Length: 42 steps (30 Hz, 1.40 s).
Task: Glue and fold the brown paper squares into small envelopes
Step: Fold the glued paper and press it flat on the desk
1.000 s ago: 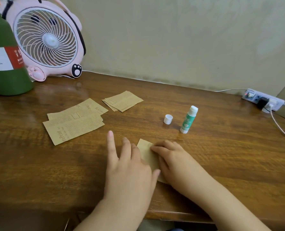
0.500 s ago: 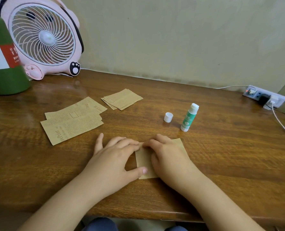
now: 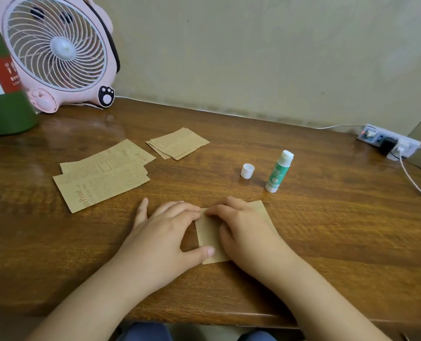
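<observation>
On the wooden table [image 3: 327, 242], 2 hands [image 3: 170, 232] [image 3: 244, 227] press brown paper [image 3: 209, 237].

A second ago the left hand [image 3: 166, 238] lay flat with fingers stretched out toward the back of the desk [image 3: 327, 242]; since then it has curled, fingertips meeting the top edge of the brown paper [image 3: 210, 236] and thumb pressing its lower left corner. The paper itself has turned from a slant to lie nearly square with the front edge, and more of it shows past the right hand [image 3: 244, 228], which has slid toward the paper's right half.
</observation>
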Available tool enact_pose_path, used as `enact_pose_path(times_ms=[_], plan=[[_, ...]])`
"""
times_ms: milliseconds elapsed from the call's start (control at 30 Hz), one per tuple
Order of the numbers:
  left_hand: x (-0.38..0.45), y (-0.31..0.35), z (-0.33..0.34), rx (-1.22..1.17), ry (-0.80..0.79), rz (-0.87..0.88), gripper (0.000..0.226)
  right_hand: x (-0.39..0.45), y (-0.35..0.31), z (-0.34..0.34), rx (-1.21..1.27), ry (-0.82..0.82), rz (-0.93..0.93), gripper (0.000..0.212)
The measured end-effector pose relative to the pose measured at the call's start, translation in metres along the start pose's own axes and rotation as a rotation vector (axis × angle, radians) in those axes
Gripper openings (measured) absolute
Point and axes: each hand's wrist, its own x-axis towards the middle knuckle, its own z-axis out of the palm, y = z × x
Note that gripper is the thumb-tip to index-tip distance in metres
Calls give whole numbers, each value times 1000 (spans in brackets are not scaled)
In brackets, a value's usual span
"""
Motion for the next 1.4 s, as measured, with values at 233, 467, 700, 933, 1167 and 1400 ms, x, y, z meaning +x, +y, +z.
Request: enact_pose_path(times_ms=[233,467,700,933,1167,1400], plan=[[0,0,0,-34,24,10,79,-24,46,-27,-135,83,241,39],[-10,13,4,172,161,-5,71,-28,15,-20,-214,129,139,33],[-21,49,-3,166,145,59,45,-14,10,-6,-58,10,16,36],[22,2,-9,87,-12,15,72,3,19,-15,-25,-6,-40,33],[20,-9,1,62,-2,-80,89,30,5,7,-10,-30,-19,45],[23,-9,2,72,2,-98,87,21,27,-10,-116,16,97,37]])
